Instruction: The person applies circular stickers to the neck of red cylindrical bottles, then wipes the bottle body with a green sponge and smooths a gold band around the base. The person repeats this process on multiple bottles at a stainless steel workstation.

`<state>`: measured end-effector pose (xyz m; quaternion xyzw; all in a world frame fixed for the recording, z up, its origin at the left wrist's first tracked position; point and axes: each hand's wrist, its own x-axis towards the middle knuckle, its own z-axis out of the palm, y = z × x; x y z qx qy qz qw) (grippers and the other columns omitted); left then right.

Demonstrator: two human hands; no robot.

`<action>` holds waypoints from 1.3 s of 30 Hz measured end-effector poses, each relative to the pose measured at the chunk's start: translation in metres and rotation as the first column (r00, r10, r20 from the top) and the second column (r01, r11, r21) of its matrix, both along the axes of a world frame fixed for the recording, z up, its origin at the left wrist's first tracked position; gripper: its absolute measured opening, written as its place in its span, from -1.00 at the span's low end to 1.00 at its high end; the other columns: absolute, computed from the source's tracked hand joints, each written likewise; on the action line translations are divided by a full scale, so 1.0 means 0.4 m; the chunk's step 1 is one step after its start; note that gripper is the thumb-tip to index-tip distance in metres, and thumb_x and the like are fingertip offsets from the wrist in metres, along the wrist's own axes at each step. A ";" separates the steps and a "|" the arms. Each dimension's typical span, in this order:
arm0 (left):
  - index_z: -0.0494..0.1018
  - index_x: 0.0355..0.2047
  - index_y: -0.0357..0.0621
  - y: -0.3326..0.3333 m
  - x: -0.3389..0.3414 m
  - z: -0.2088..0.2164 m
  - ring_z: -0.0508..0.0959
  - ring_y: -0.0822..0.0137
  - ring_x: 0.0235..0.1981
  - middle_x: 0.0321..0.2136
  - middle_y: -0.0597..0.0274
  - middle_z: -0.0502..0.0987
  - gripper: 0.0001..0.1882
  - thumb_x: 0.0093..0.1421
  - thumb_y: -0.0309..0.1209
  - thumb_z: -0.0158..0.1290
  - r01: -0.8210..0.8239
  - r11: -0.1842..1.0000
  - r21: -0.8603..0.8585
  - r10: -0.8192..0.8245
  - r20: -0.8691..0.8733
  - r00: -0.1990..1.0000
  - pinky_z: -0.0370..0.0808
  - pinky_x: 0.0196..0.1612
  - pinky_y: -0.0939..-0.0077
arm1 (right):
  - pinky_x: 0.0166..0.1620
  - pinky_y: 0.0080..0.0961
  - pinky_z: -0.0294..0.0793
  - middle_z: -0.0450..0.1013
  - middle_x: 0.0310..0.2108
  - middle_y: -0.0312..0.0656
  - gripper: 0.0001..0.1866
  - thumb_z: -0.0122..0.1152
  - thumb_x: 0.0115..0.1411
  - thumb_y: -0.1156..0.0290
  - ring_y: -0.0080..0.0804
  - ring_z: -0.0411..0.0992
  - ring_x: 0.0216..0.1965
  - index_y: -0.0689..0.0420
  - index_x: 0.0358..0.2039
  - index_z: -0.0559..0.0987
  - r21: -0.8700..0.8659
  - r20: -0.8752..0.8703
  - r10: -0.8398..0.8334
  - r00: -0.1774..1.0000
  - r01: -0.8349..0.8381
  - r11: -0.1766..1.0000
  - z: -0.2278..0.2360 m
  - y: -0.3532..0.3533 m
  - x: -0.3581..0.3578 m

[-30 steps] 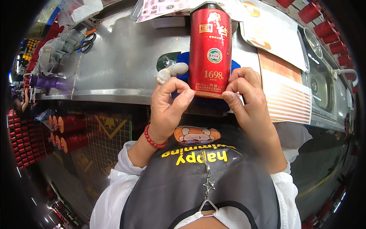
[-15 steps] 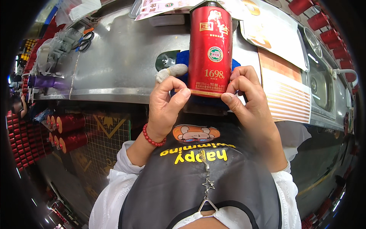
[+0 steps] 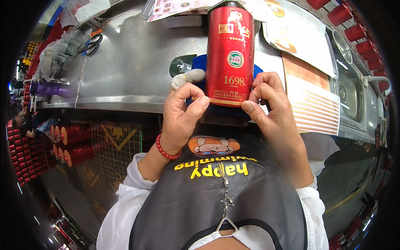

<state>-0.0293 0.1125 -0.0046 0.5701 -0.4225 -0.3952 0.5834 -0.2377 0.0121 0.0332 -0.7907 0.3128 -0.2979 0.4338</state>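
Note:
A red bottle (image 3: 230,54) with gold and white print lies on a blue cloth (image 3: 200,63), its base toward me. Along the base runs a narrow gold band (image 3: 225,102); whether it is a separate strip I cannot tell. My left hand (image 3: 183,104), with a knitted finger cover (image 3: 188,78) on one finger, is closed, its thumb tip at the left base corner. At the right base corner, my right hand (image 3: 271,104) is closed too, thumb and bent forefinger against the bottle. Both hands grip its lower edge. Their inner fingertips are partly hidden.
Right of the bottle lies a sheet with gold strips (image 3: 314,109), beside a metal sink (image 3: 350,96). Scissors (image 3: 92,44) and a purple object (image 3: 52,89) are at the table's left. Red cylinders (image 3: 77,143) stand below left. The metal table's edge (image 3: 125,104) runs before me.
The bottle has turned very slightly under my fingers. Both hands keep almost the same place and grip.

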 end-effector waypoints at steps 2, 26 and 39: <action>0.47 -0.43 -0.20 0.000 0.000 0.000 0.34 0.45 -0.25 -0.39 0.33 0.40 -0.87 0.22 -0.42 0.14 -0.001 1.000 0.004 0.001 0.011 1.000 0.29 -0.09 0.51 | -0.06 -0.39 0.39 0.32 -0.22 -0.09 -0.80 0.39 0.14 0.43 -0.22 0.34 -0.10 0.21 -0.41 0.51 0.014 0.012 0.004 1.000 -0.004 1.000 -0.002 -0.001 -0.001; 0.44 -0.37 -0.19 -0.010 0.007 0.022 0.29 0.67 -0.45 -0.48 0.50 0.36 -0.88 0.23 -0.41 0.12 0.083 0.995 0.045 -0.072 -0.204 0.976 0.26 -0.40 0.72 | -0.06 -0.48 0.36 0.25 -0.19 -0.12 -0.79 0.38 0.13 0.45 -0.32 0.26 -0.11 0.24 -0.41 0.48 0.067 -0.006 0.007 1.000 -0.007 0.998 0.005 0.000 0.006; 0.44 -0.32 -0.18 -0.006 0.013 -0.001 0.25 0.70 -0.44 -0.44 0.52 0.37 -0.84 0.34 -0.35 0.10 0.084 0.994 0.063 -0.083 -0.021 0.996 0.19 -0.38 0.76 | 0.03 -0.46 0.31 0.19 -0.16 -0.12 -0.76 0.36 0.16 0.43 -0.31 0.24 -0.07 0.20 -0.44 0.44 0.065 -0.014 0.013 1.000 -0.012 0.998 -0.001 0.000 0.007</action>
